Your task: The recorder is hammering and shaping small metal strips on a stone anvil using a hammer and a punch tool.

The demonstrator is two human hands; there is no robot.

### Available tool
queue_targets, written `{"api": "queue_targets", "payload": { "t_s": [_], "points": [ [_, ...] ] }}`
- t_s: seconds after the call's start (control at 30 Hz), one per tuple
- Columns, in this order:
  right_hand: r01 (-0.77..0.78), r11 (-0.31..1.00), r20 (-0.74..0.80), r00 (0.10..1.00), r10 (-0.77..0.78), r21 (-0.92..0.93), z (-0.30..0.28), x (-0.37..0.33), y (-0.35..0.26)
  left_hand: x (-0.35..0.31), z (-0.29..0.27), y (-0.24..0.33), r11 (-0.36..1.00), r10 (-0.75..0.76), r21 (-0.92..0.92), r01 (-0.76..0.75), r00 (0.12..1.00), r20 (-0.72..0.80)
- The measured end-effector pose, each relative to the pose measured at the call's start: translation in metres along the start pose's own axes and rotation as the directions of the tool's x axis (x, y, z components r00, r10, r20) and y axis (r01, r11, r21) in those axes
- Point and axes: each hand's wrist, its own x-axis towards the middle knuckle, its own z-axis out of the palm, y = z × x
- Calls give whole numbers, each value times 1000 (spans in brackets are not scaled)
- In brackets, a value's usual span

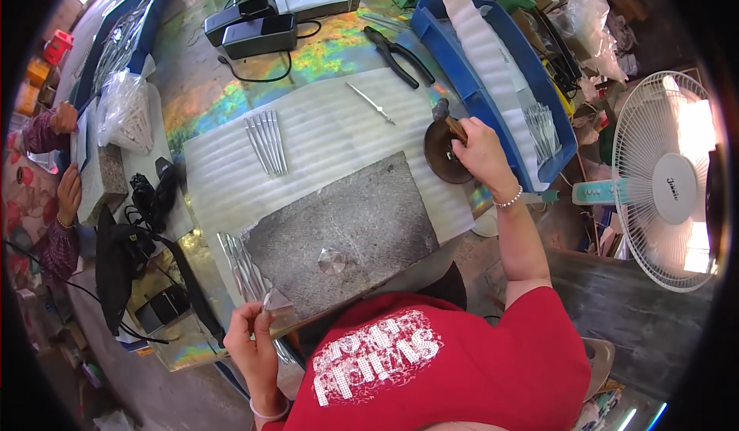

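A small metal piece [271, 300] is pinched closed in the left hand [250, 339] at the near counter [231, 100] edge, while a hammer [453, 123] handle is fully enclosed by the right hand [481, 150] above a round block [440, 154], apparently kept ready beside the grey slab [346, 215].

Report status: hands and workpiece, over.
Left hand pinching thin metal strip at stone slab edge. Right hand gripping hammer. Small metal disc on slab, unobstructed.

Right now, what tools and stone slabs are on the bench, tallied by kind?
Hammer, held in the right hand: 1
Black pliers: 1
Grey stone slabs: 2
Round dark block: 1
Total: 5
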Motion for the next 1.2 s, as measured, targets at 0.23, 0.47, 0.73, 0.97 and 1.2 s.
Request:
{"api": "queue_targets", "payload": {
  "t_s": [0.23, 0.47, 0.73, 0.97, 1.2],
  "points": [
    [-2, 996, 161, 987, 15, -86, -2, 7, 3, 8, 1, 28, 546, -201, -754, 364, 931, 303],
    [-91, 987, 122, 990, 75, 133, -7, 4, -3, 25, 15, 45, 421, -51, -802, 424, 894, 445],
    [-244, 818, 147, 970, 195, 522, -13, -12, -7, 31, 33, 45, 391, 32, -804, 449, 866, 499],
    [-452, 437, 380, 892, 245, 778, -39, -46, -67, 31, 43, 43, 158, 97, -850, 503, 848, 521],
    [-615, 191, 633, 773, -45, 765, -34, -75, -131, 36, 51, 54, -1, 92, -807, 590, 804, 588]
  ]
}}
